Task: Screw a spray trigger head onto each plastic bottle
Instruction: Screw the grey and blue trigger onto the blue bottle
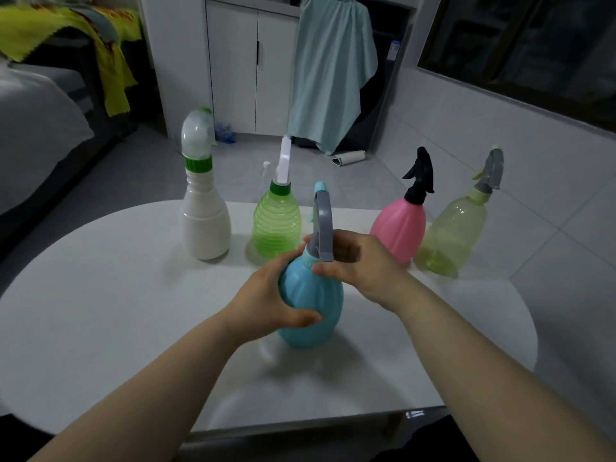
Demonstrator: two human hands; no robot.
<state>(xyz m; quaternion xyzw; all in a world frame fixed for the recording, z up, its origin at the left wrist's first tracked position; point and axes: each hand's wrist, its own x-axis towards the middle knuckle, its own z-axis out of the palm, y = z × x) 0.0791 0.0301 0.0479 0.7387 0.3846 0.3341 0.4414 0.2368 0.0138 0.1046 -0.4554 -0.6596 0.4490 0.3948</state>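
Five bottles stand on the tabletop, and the four at the back, from 10 to 2 o'clock, already carry heads, so the blue bottle at centre looks like your last. Your left hand wraps its body in a firm grip from 9 o'clock, while your right hand pinches the collar under the grey trigger head, forearms angled inward.

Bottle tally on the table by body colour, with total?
White opaque plastic bottle: 1
Bright green ribbed translucent bottle: 1
Blue rounded plastic bottle, held by left hand and right hand: 1
Pink plastic bottle: 1
Pale yellow-green translucent bottle: 1
Total: 5
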